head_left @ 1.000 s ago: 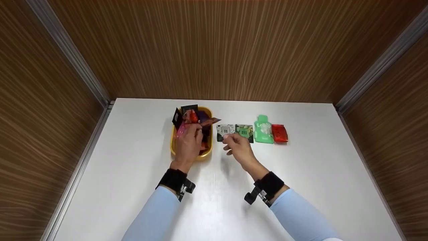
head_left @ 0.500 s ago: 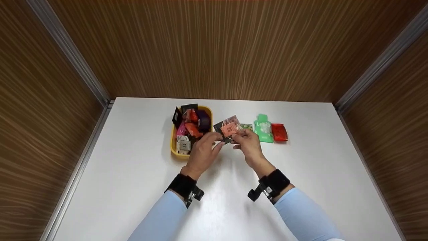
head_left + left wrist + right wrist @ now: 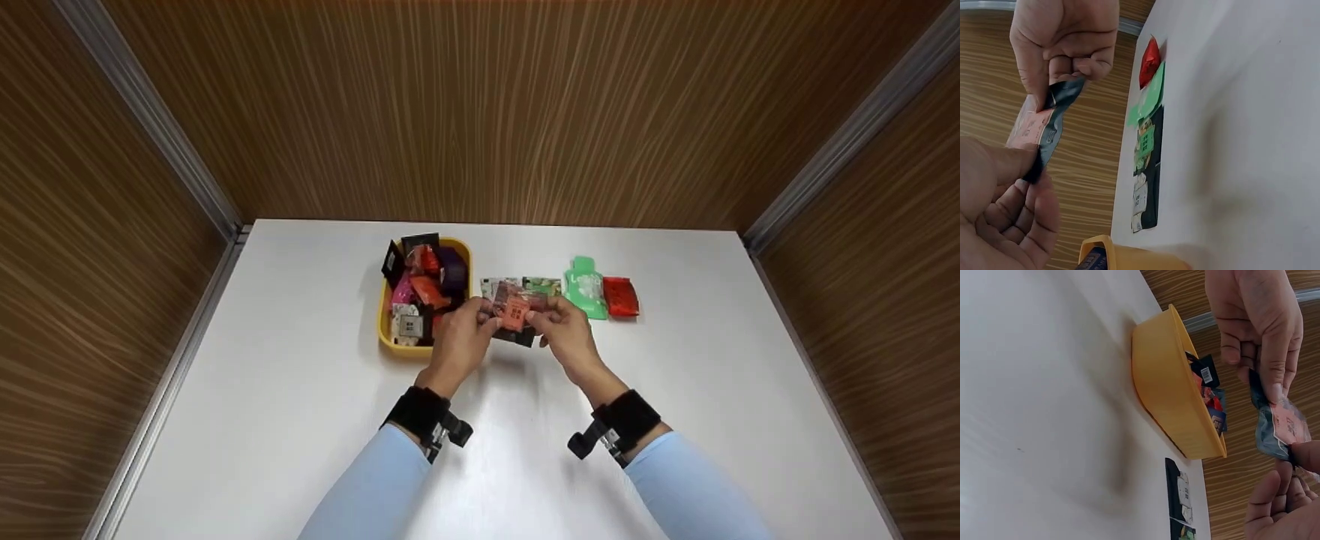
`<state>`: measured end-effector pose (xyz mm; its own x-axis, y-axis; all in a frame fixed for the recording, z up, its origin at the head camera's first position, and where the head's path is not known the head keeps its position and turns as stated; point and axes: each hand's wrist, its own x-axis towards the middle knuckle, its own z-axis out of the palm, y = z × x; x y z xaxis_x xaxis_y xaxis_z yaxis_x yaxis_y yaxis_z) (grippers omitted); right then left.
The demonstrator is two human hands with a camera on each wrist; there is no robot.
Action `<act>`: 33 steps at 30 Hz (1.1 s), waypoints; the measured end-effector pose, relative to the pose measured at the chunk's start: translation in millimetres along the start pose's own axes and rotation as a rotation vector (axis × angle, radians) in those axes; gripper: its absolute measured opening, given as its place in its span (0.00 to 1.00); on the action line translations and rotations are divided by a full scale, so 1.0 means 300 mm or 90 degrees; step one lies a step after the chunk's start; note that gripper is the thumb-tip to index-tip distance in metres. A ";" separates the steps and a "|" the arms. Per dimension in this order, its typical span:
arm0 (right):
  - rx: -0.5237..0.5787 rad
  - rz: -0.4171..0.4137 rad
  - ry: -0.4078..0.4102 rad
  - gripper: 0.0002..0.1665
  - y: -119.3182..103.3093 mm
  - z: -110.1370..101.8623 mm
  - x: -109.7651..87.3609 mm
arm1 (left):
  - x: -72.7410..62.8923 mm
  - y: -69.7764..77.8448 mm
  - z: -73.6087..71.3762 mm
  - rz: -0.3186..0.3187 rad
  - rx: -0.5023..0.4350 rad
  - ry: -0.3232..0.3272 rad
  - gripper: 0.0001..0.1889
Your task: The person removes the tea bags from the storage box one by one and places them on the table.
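A sachet [image 3: 515,313] with a salmon-pink label and a dark lower edge is held up between both hands. My left hand [image 3: 459,339] pinches its left side between thumb and fingers, and my right hand [image 3: 572,341] pinches the opposite side. Seen from the left wrist, the sachet [image 3: 1033,128] is stretched between the two thumbs, above the table. Behind it lie a white-and-black sachet [image 3: 491,286] and a green-labelled sachet [image 3: 543,285], both partly covered by the hands in the head view.
Left of the hands stands a yellow basket [image 3: 1157,365] filled with several packets, among them a grey-labelled sachet [image 3: 411,325] and a dark purple packet [image 3: 452,270]. To the right lie a green pouch [image 3: 586,294] and a red packet [image 3: 621,297]. Wood-grain panels [image 3: 480,112] enclose the table.
My left hand has come from the basket with the pink-labelled sachet, and my right hand has taken its other side. Both hands have since drawn slightly toward me with it.
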<state>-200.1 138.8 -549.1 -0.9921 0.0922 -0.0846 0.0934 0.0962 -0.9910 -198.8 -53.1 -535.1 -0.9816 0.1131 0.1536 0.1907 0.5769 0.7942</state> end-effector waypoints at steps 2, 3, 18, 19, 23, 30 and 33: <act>0.008 0.014 -0.001 0.08 0.020 0.000 -0.009 | -0.001 0.005 0.008 -0.006 -0.044 0.010 0.07; 0.013 0.019 -0.004 0.06 0.028 0.001 -0.014 | -0.001 0.007 0.011 -0.008 -0.067 0.014 0.06; 0.084 0.065 0.114 0.08 0.077 -0.144 0.036 | -0.030 -0.036 0.066 0.034 -0.012 -0.052 0.09; 0.074 0.069 0.122 0.09 0.081 -0.177 0.043 | -0.035 -0.044 0.072 0.047 0.008 -0.064 0.08; 0.012 0.089 0.148 0.13 0.091 -0.314 0.073 | -0.054 -0.071 0.095 0.089 0.084 -0.106 0.07; -0.042 0.103 0.228 0.16 0.108 -0.549 0.134 | -0.078 -0.101 0.124 0.090 0.172 -0.170 0.09; -0.097 0.118 0.254 0.17 0.117 -0.633 0.152 | -0.084 -0.109 0.138 0.084 0.187 -0.193 0.09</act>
<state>-226.3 334.5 -567.9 -0.8508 0.4926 -0.1832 0.3077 0.1842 -0.9335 -180.4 -41.4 -589.2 -0.9128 0.4074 0.0281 0.3490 0.7425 0.5717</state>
